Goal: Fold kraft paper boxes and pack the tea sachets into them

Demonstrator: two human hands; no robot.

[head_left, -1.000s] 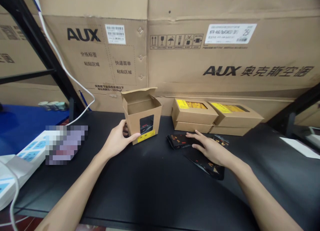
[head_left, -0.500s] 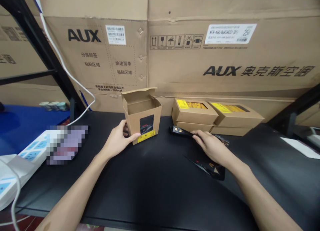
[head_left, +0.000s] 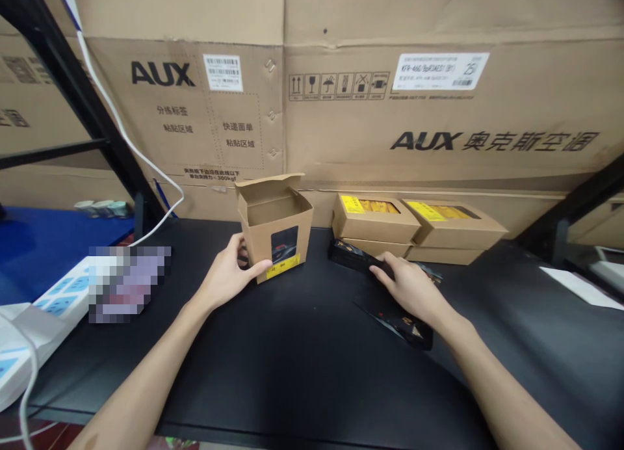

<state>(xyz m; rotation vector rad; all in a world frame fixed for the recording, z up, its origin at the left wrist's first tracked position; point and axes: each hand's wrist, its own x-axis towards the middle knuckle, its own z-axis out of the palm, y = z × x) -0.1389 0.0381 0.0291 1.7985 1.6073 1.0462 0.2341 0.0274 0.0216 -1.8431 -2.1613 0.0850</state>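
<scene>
An open cardboard box (head_left: pixel 275 248) stands on the desk (head_left: pixel 302 372), left of two box stacks (head_left: pixel 375 222).

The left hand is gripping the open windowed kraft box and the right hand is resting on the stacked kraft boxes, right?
No: the right hand is on a black pouch, in front of the stacked kraft boxes, as the head view shows. The left hand grips the open windowed kraft box.

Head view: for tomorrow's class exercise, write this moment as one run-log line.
left hand: holds open kraft window box | right hand: rests on black printed pouch | behind: stacked kraft boxes
</scene>
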